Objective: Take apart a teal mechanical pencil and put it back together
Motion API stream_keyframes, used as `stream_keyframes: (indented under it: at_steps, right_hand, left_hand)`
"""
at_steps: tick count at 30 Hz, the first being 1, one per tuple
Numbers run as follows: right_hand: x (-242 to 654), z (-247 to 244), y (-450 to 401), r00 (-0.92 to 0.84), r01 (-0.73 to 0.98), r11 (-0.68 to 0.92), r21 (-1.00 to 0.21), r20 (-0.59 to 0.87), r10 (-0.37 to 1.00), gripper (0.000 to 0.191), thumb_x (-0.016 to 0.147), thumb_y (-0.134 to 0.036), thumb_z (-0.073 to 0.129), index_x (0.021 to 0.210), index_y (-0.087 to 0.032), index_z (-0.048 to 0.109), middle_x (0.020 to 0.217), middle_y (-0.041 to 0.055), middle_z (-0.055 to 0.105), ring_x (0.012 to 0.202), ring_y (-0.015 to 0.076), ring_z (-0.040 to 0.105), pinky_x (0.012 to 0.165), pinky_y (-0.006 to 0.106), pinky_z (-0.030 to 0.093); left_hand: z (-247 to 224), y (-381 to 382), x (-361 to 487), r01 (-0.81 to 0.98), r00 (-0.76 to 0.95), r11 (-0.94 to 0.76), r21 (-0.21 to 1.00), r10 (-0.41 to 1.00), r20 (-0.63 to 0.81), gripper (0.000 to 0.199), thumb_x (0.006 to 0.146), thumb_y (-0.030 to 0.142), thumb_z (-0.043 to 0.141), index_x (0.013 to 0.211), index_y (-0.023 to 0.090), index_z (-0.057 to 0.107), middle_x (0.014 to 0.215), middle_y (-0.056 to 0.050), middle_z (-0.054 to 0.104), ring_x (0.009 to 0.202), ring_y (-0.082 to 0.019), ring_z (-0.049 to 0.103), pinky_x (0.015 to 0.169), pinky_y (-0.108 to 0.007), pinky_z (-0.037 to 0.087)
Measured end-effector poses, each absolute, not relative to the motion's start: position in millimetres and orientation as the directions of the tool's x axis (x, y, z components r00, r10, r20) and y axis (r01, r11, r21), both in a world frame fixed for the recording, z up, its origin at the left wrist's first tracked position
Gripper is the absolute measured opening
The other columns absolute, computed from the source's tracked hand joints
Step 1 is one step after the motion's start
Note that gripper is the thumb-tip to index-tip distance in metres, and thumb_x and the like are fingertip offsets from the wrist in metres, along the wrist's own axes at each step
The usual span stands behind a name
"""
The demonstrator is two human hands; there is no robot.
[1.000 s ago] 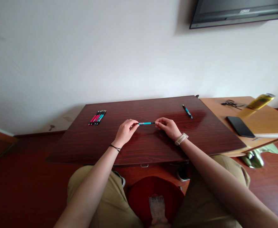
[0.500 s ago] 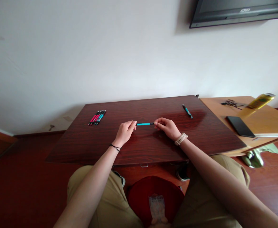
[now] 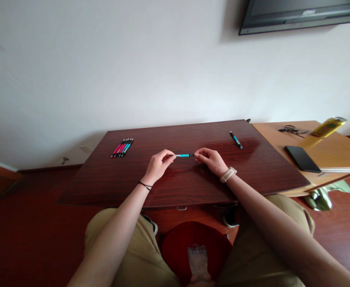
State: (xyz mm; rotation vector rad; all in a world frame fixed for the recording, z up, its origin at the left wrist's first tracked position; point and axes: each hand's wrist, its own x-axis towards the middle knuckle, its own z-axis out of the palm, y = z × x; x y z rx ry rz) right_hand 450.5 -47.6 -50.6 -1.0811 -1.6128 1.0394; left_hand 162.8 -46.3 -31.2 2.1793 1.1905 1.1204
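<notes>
A blue and black pen point(image 3: 184, 155) lies level between my two hands over the dark wooden table point(image 3: 163, 187). My left hand point(image 3: 159, 165) pinches its left end between thumb and fingers. At the other end, the fingertips of my right hand point(image 3: 210, 160) are closed on the black part. Several pink and blue pens point(image 3: 122, 148) lie side by side at the table's left. One more blue and black pen point(image 3: 236, 140) rests on its own at the right.
A lighter table point(image 3: 270, 131) adjoins on the right, bearing a black phone point(image 3: 302, 159), a coiled black cable point(image 3: 291, 129) and a yellow can point(image 3: 329, 127). A red stool point(image 3: 175, 243) stands between my knees. A screen point(image 3: 303, 16) hangs on the wall.
The pen has turned about its length, so its clip no longer shows and a pale marking does. My left fingers have shifted their grip on its left end. My right hand has barely moved.
</notes>
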Motion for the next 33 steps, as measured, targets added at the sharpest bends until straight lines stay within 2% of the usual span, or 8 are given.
stream_keyframes:
  at_steps: [11,16,20,22,24,26,29,33]
  right_hand:
    - [447.6,-46.8,-49.7,-0.270,0.177,0.296,-0.938,0.243,0.932,0.044,0.094,-0.065,0.071,0.100,-0.021,0.073,0.083,0.0041,0.076,0.071,0.0185,0.063,0.070,0.031,0.050]
    - [446.9,-47.0,-50.5,-0.271,0.168,0.313,-0.935,0.262,0.926,0.041,0.096,-0.062,0.072,0.100,-0.021,0.073,0.084,0.0042,0.076,0.073,0.0187,0.063,0.071,0.031,0.049]
    - [448.4,-50.1,-48.4,-0.251,0.151,0.315,-0.937,0.272,0.929,0.041,0.094,-0.062,0.073,0.100,-0.021,0.073,0.084,0.0038,0.076,0.073,0.0191,0.063,0.071,0.031,0.048]
    - [449.5,-52.1,-47.0,-0.229,0.145,0.307,-0.941,0.270,0.935,0.039,0.094,-0.061,0.074,0.100,-0.022,0.073,0.084,0.0036,0.076,0.073,0.0191,0.063,0.070,0.031,0.048]
    - [450.4,-53.7,-45.8,-0.214,0.141,0.292,-0.946,0.259,0.942,0.038,0.094,-0.060,0.074,0.099,-0.022,0.074,0.084,0.0034,0.076,0.073,0.0190,0.063,0.069,0.031,0.047]
    - [451.0,-54.6,-45.2,-0.212,0.139,0.283,-0.949,0.251,0.944,0.038,0.094,-0.059,0.074,0.100,-0.022,0.074,0.084,0.0034,0.076,0.072,0.0191,0.063,0.069,0.031,0.048]
    - [451.2,-55.1,-45.1,-0.220,0.141,0.282,-0.949,0.248,0.944,0.037,0.094,-0.059,0.074,0.101,-0.022,0.074,0.084,0.0034,0.077,0.072,0.0191,0.063,0.069,0.031,0.048]
    - [451.0,-54.6,-45.4,-0.198,0.134,0.271,-0.953,0.243,0.950,0.039,0.094,-0.060,0.074,0.102,-0.022,0.074,0.085,0.0037,0.076,0.073,0.0191,0.064,0.069,0.031,0.049]
  left_hand:
    - [-28.5,-48.2,162.5,0.576,0.219,-0.454,0.680,0.887,0.407,0.058,0.109,0.057,0.048,0.065,0.022,0.058,0.061,0.001,0.063,0.060,-0.016,0.061,0.065,-0.028,0.042]
    - [-29.8,-48.5,162.4,0.590,0.187,-0.434,0.680,0.894,0.408,0.064,0.109,0.058,0.047,0.057,0.021,0.051,0.053,0.002,0.055,0.054,-0.015,0.057,0.063,-0.029,0.041]
    - [-31.8,-47.5,162.2,0.495,0.242,-0.441,0.749,0.897,0.369,0.053,0.108,0.056,0.051,0.071,0.021,0.064,0.062,0.001,0.064,0.059,-0.015,0.064,0.067,-0.027,0.048]
    - [-33.3,-47.1,163.0,0.436,0.301,-0.480,0.761,0.875,0.379,0.034,0.104,0.053,0.061,0.099,0.021,0.072,0.080,-0.001,0.075,0.071,-0.017,0.071,0.071,-0.027,0.052]
    - [-34.4,-46.9,164.1,0.425,0.338,-0.538,0.728,0.840,0.424,0.033,0.099,0.048,0.070,0.122,0.023,0.070,0.102,-0.004,0.079,0.084,-0.019,0.074,0.076,-0.028,0.055]
    - [-34.5,-46.8,164.5,0.456,0.349,-0.586,0.670,0.810,0.471,0.032,0.098,0.043,0.072,0.123,0.024,0.070,0.113,-0.006,0.078,0.091,-0.019,0.074,0.079,-0.029,0.056]
    - [-32.9,-46.5,163.3,0.501,0.333,-0.585,0.638,0.810,0.482,0.022,0.103,0.043,0.066,0.106,0.023,0.073,0.095,-0.003,0.078,0.081,-0.017,0.071,0.074,-0.027,0.052]
    - [-29.5,-45.6,160.4,0.517,0.255,-0.528,0.674,0.846,0.468,0.029,0.106,0.047,0.062,0.095,0.021,0.072,0.069,0.002,0.068,0.062,-0.014,0.063,0.066,-0.025,0.047]
